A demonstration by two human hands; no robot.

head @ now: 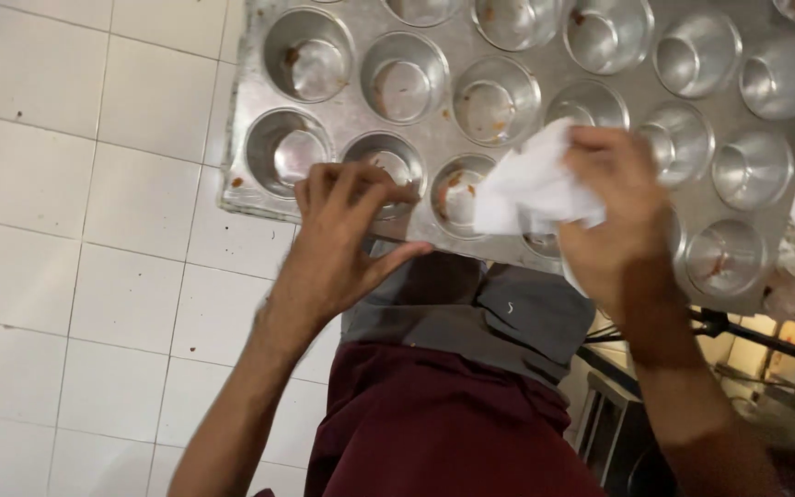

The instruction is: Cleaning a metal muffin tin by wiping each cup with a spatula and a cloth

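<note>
I see the metal muffin tray (370, 120) braced at its near edge by my left hand (347, 239), fingers clenched on the rim. My right hand (614, 212) grasps a white cloth (531, 189) over a cup beneath the fingers. The tray overhangs the floor (75, 230); hard wiping could tip it.

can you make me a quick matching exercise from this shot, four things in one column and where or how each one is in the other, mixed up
Things:
1. left hand
2. right hand
3. crumpled white cloth
4. silver metal muffin tray with round cups

Places or states:
A. bunched up, held over the tray's near cups
B. fingers hooked over the tray's near edge
C. tilted above the white tiled floor, brown crumbs in some cups
D. gripping the white cloth

Pairs: 1-B, 2-D, 3-A, 4-C
</note>
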